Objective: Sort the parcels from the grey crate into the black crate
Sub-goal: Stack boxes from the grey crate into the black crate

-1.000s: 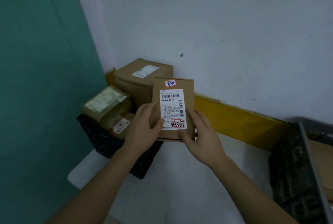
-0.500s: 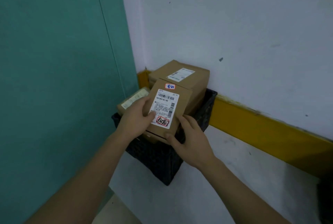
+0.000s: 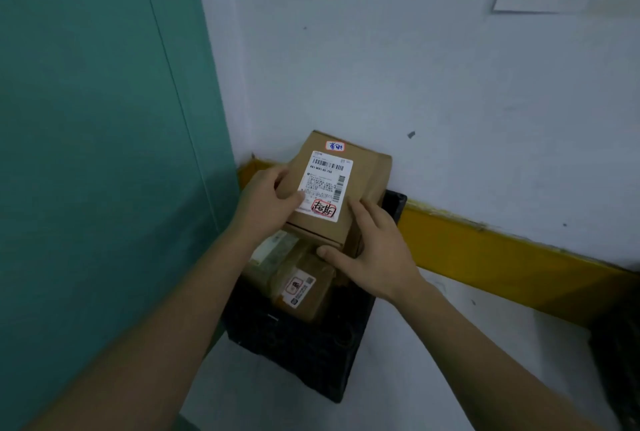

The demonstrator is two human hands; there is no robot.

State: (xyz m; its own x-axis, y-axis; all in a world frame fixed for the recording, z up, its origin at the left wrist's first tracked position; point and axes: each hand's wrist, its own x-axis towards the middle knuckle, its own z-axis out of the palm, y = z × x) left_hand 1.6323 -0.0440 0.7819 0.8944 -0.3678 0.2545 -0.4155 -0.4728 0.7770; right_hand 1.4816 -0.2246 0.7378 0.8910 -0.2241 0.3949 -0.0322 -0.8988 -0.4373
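A brown cardboard parcel (image 3: pixel 360 184) with a white shipping label lies on top of the stack in the black crate (image 3: pixel 301 354), which stands in the corner. My left hand (image 3: pixel 266 205) grips its left edge, thumb on the label. My right hand (image 3: pixel 374 250) holds its near right corner, fingers curled round the front edge. Below it, two smaller parcels show in the crate: one with a red-stamped label (image 3: pixel 304 288) and a taped one (image 3: pixel 273 250). A larger box under the held parcel is mostly hidden.
A teal panel (image 3: pixel 97 153) rises at the left and a white wall (image 3: pixel 415 66) with a yellow base strip (image 3: pixel 502 250) at the back. The dark edge of another crate (image 3: pixel 620 361) shows at the far right. The surface is white.
The parcel has moved further back and up onto the top of the stack in the black crate. Both hands went with it; the view shifted left and closer.
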